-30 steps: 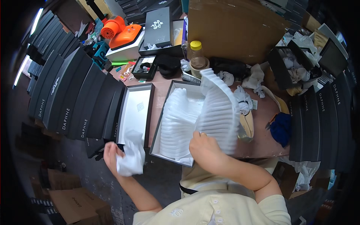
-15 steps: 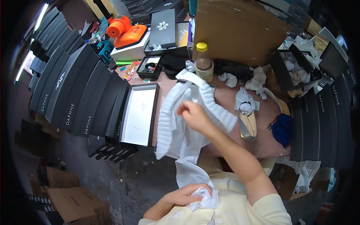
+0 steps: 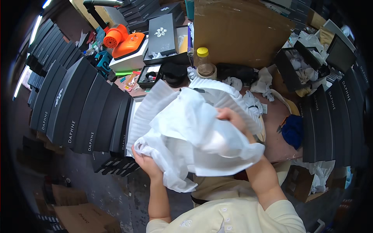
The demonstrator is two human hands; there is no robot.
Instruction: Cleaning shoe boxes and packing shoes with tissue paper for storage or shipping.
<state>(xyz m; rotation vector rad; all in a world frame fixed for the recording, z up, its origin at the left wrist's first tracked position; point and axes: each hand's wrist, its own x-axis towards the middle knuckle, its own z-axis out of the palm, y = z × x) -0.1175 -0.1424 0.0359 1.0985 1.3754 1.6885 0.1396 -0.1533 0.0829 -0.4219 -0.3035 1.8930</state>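
**Head view — stock entry: white tissue sheet held in both hands over the counter**

Item 1. White tissue sheet (image 3: pixel 194 136), large, crumpled and billowing. It is held up in the air in front of the person's chest, above the near edge of the counter (image 3: pixel 279 143). It covers most of the ribbed white foam wrap (image 3: pixel 155 105) that fans out behind it.

Item 2. Left hand (image 3: pixel 147 162). Its grip is closed on the lower left corner of the sheet, fingers curled round a bunched fold, low and close to the body.

Item 3. Right hand (image 3: pixel 230 116). Its grip pinches the sheet's upper edge; the fingertips are tucked into the paper, so how tightly they close cannot be told. This hand stands higher and farther out over the counter.

Item 4. Governing relation. The sheet stretches between the two hands, its long axis running on a slant from lower left by the left hand up to the right hand. The loose bulk hangs down and to the right, below the right forearm, so the right hand is nearer the free mass.

Item 5. Surroundings. Row of black flat boxes (image 3: pixel 77 112) standing on edge at left; yellow-capped bottle (image 3: pixel 203 58) beyond the wrap; brown cardboard panel (image 3: pixel 237 31) at the back; blue cloth (image 3: pixel 292 132) at right.
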